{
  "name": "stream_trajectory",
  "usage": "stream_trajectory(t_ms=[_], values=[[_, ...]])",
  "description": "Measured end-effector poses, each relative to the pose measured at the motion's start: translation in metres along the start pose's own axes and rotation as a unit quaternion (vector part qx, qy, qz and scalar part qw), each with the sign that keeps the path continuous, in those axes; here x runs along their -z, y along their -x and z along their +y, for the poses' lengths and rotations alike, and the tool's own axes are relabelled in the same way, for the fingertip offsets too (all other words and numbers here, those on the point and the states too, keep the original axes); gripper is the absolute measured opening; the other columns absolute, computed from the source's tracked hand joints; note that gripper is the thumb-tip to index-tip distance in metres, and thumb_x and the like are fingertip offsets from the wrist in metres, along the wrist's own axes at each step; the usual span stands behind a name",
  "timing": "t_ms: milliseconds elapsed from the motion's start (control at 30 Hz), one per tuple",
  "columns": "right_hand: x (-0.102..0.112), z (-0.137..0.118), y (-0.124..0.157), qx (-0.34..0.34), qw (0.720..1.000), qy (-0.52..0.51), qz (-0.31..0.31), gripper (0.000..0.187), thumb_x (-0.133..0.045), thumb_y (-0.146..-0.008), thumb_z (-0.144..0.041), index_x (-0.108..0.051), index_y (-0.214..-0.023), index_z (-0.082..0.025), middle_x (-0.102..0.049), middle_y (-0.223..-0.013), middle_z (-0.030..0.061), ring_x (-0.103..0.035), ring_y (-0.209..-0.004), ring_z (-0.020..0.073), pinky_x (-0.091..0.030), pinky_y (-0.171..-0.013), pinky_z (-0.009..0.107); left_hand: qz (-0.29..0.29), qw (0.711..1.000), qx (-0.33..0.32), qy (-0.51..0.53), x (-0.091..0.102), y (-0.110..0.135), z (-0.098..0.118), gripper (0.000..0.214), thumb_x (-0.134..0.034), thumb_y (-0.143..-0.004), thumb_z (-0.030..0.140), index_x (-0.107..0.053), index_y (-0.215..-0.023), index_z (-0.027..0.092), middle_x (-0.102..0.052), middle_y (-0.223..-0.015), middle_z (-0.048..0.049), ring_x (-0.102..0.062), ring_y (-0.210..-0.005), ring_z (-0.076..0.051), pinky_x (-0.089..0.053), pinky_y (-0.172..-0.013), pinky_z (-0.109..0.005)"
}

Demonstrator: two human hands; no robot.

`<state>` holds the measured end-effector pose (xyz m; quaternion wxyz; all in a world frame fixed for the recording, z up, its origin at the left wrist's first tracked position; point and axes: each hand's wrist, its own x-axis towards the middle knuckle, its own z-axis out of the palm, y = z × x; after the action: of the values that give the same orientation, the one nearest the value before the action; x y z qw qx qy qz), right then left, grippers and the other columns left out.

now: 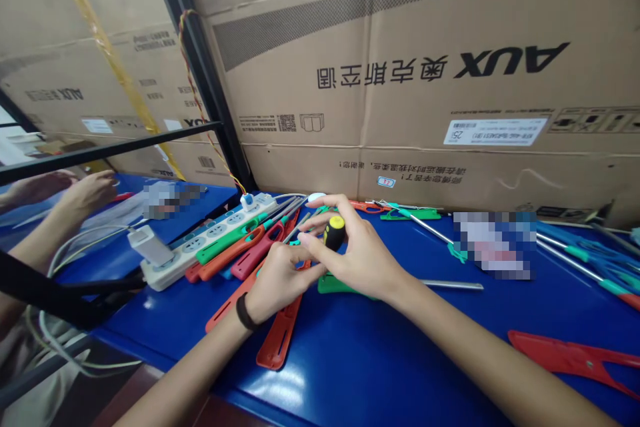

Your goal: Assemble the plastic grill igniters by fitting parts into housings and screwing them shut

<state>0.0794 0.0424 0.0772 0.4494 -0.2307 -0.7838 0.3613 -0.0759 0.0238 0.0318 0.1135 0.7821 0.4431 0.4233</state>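
My right hand pinches a black-and-yellow screwdriver handle in its fingertips. My left hand, with a black wristband, sits just below it, fingers curled against the screwdriver; whatever they hold is hidden. Beneath my left hand lies an orange plastic lighter body. A green utility lighter with a long metal tube runs out under my right wrist. Several green, orange and pink lighters lie side by side to the left of my hands.
A white power strip with a plugged-in white adapter lies on the blue table. A co-worker's hand shows beyond a black metal frame bar. Cardboard boxes stand along the back; a red lighter body lies at right.
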Motion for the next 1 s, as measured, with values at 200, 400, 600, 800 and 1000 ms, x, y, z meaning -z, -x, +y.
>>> stream_trajectory(t_ms=[200, 400, 600, 800, 1000], values=[[0.016, -0.008, -0.003, 0.054, 0.996, 0.047, -0.05, 0.036, -0.046, -0.088, -0.012, -0.042, -0.123, -0.02, -0.056, -0.124, 0.0083, -0.052, -0.117, 0.0141, -0.043, -0.098, 0.033, -0.037, 0.995, 0.062, 0.064, 0.002, -0.003, 0.0, 0.024, -0.058, -0.081, 0.025, -0.074, -0.07, 0.011, -0.064, -0.055, 0.0022, -0.047, -0.045, -0.008, -0.039, -0.048, -0.017], [0.03, -0.004, -0.007, 0.089, 0.985, 0.134, -0.061, 0.034, -0.056, -0.088, -0.02, -0.052, -0.121, -0.024, -0.061, -0.12, 0.0022, -0.06, -0.101, 0.0135, -0.047, -0.086, 0.028, -0.103, 0.992, 0.072, 0.031, 0.0, 0.0, -0.004, 0.028, -0.063, -0.081, 0.039, -0.074, -0.085, 0.014, -0.071, -0.072, -0.0008, -0.062, -0.064, -0.016, -0.047, -0.061, -0.022], [0.027, -0.013, -0.007, 0.097, 0.931, 0.35, -0.045, 0.032, -0.052, -0.089, -0.047, -0.059, -0.076, -0.018, -0.06, -0.08, 0.0024, -0.058, -0.077, 0.017, -0.044, -0.07, 0.029, -0.2, 0.976, 0.014, -0.081, -0.008, 0.008, -0.015, 0.031, -0.071, -0.076, 0.037, -0.07, -0.101, 0.02, -0.071, -0.094, -0.0043, -0.064, -0.09, -0.022, -0.049, -0.081, -0.03], [0.032, -0.02, 0.0, 0.103, 0.953, 0.238, -0.155, 0.034, -0.044, -0.09, -0.016, -0.041, -0.124, -0.017, -0.053, -0.122, 0.0104, -0.052, -0.112, 0.0174, -0.044, -0.089, 0.031, -0.182, 0.979, 0.017, -0.092, -0.011, 0.008, -0.018, 0.025, -0.07, -0.076, 0.039, -0.07, -0.082, 0.015, -0.07, -0.08, -0.0041, -0.064, -0.071, -0.019, -0.048, -0.063, -0.025], [0.027, -0.019, 0.0, 0.067, 0.929, 0.343, -0.123, 0.026, -0.048, -0.093, -0.036, -0.058, -0.111, -0.021, -0.067, -0.098, 0.0067, -0.063, -0.091, 0.0229, -0.049, -0.078, 0.035, -0.196, 0.978, 0.01, -0.072, -0.015, 0.01, -0.013, 0.03, -0.07, -0.075, 0.038, -0.07, -0.1, 0.021, -0.071, -0.088, -0.0022, -0.065, -0.076, -0.019, -0.05, -0.07, -0.026]])
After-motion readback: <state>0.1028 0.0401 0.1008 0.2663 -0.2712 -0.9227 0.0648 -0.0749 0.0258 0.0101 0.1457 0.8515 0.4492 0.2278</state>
